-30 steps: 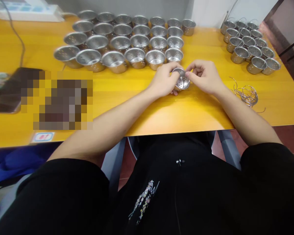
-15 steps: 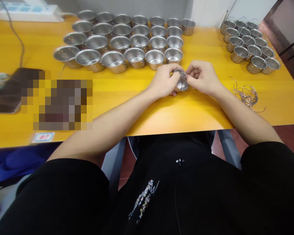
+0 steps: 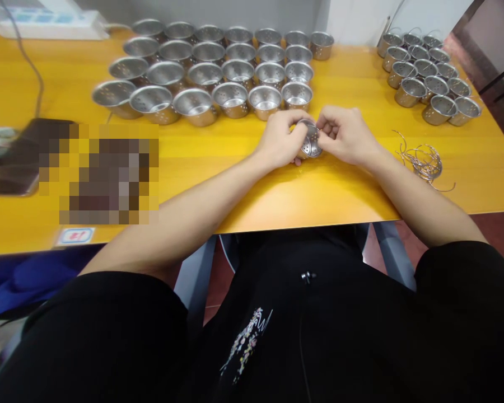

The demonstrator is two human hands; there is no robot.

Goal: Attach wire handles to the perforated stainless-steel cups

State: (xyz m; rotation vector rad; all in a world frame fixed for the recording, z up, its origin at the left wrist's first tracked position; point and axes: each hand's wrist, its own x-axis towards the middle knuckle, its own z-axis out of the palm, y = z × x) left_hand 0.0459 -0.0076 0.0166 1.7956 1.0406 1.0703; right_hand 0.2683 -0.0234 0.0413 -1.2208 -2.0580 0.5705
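My left hand [image 3: 282,139] is closed around a small perforated steel basket [image 3: 312,143], its thumb over the rim and its fingers underneath. The basket is tilted so its open mouth shows. At the basket's right rim, my right hand [image 3: 342,134] is closed in a pinch on a thin wire handle, mostly hidden by the fingertips. A loose tangle of bent wire handles [image 3: 426,161] lies on the table to the right of my right forearm.
Rows of perforated steel baskets without handles [image 3: 195,105] stand behind my left hand. Several baskets with wire handles [image 3: 439,109] stand at the back right. A dark phone [image 3: 37,145], a blurred-out patch and a white power strip [image 3: 46,23] are on the left.
The basket and both hands have shifted very slightly, with the right fingertips still at the rim. Everything else on the table stays as it was.
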